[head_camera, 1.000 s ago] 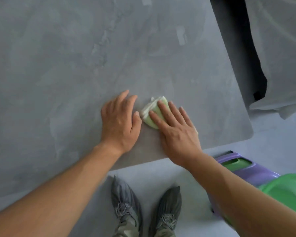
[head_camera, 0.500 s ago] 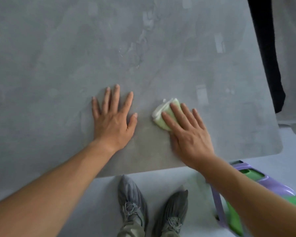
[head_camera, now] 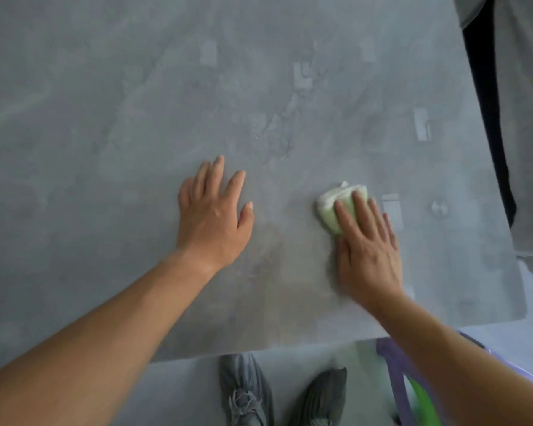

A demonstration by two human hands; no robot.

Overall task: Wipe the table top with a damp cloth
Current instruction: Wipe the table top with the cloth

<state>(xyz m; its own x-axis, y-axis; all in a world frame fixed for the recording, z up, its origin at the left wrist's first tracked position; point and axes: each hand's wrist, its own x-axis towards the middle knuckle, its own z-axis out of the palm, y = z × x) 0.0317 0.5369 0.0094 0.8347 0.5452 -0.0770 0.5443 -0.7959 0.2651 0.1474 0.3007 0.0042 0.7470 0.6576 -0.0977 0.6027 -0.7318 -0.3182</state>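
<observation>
My left hand (head_camera: 214,215) lies flat on the grey stone-look surface (head_camera: 105,133), well left of my right hand (head_camera: 366,250). The right hand rests on the folded pale green cloth (head_camera: 333,207), which sits on the surface towards its right end. Below the near edge stand my grey shoes (head_camera: 246,395) on the floor, with a purple plastic stool (head_camera: 394,370) to their right.

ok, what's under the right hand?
The folded green cloth, pressed flat to the table by the right hand. Its far end shows past the fingertips; the rest is covered.
</observation>
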